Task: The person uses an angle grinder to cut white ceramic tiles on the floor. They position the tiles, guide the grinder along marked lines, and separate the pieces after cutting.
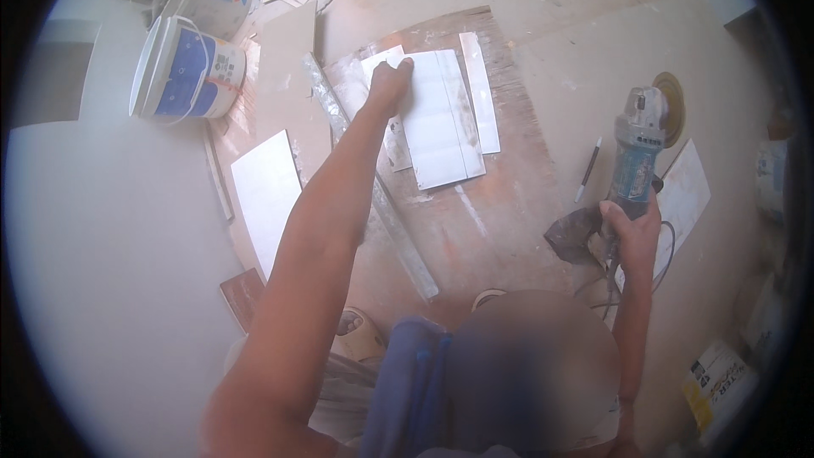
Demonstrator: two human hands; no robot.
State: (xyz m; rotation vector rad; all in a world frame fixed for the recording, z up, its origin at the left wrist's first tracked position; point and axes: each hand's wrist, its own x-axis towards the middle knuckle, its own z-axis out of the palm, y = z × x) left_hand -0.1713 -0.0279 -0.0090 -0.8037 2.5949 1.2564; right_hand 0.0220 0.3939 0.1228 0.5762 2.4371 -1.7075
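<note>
Dusty flooring and a worn wooden board (475, 220) are filling the frame. At upper centre, the left hand (388, 85) is pressing, fingers curled, on a white tile (441, 119) lying on the board. At right, the right hand (629, 229) is gripping an angle grinder (638, 148), held off the tile. This looks like positioning before cutting; next, the disc likely needs lining up.

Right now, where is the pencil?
In the head view, the pencil lies on the floor to the person's right, between the wooden board with the white tiles and the angle grinder in the right hand.
</note>
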